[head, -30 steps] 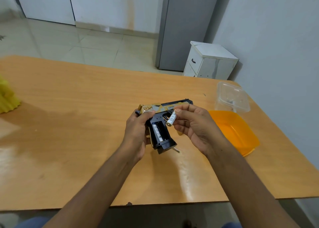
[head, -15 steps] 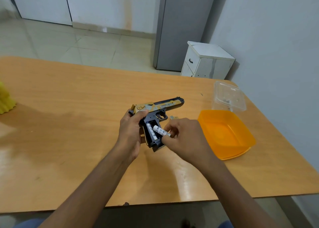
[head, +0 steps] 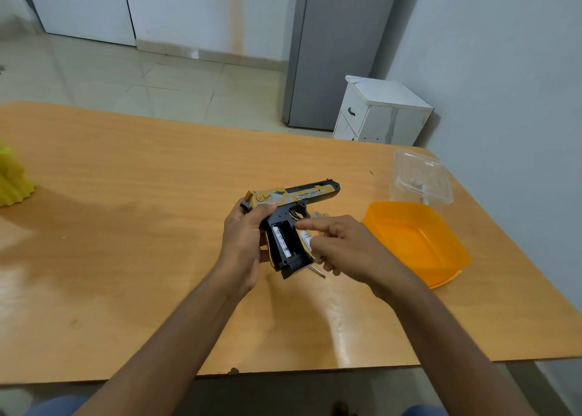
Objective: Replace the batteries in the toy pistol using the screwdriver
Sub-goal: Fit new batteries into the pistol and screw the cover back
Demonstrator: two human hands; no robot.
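Note:
My left hand (head: 244,242) grips the black and gold toy pistol (head: 293,201) above the wooden table (head: 141,226), its barrel pointing right. The grip's battery compartment (head: 283,242) is open and faces me, with one white battery (head: 279,240) lying inside. My right hand (head: 343,245) holds a second white battery (head: 305,239) beside the grip, with its index finger stretched toward the compartment's upper edge. The metal tip of the screwdriver (head: 318,271) pokes out on the table below the grip; the rest is hidden.
An orange plastic tub (head: 419,242) sits on the table to the right, with a clear plastic container (head: 420,179) behind it. A yellow object (head: 12,176) stands at the table's left edge. A white cabinet (head: 381,113) stands beyond the table.
My right hand has drawn the second battery slightly right, out of the grip's opening, and extended its index finger. The pistol has stayed in my left hand.

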